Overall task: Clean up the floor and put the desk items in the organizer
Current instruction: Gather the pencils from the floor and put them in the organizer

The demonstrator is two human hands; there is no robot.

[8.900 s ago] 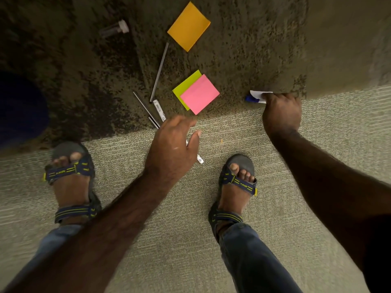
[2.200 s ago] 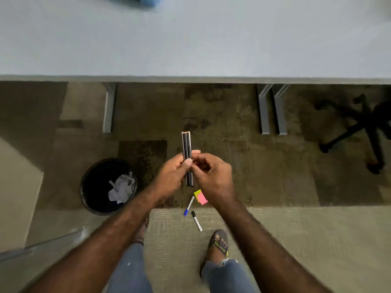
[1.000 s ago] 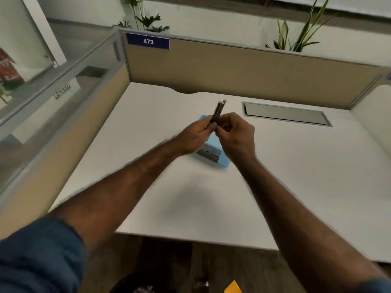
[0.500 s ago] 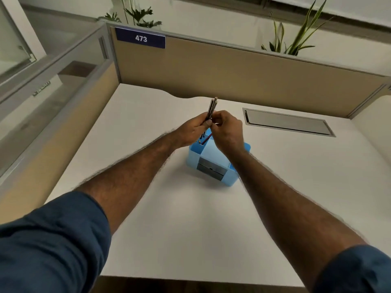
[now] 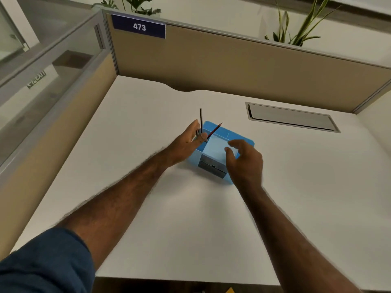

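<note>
Our left hand (image 5: 187, 140) pinched pencils (image 5: 200, 121) over the blue organizer (image 5: 220, 157) — to drop them in; our right hand (image 5: 245, 159) hung beside it, spread and empty.

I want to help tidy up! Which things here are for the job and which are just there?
For the job: blue organizer, pencils, red pencil, left hand, right hand.

Just there: desk, number sign, plants, desk hatch.

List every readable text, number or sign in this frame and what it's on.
"473": white digits on the dark blue nameplate at the top left of the tan partition.
Grey lettering on the glass side panel: seen mirrored and blurred, not readable.
Blue organizer, its grey drawer front and the pencils: no legible text.
</note>
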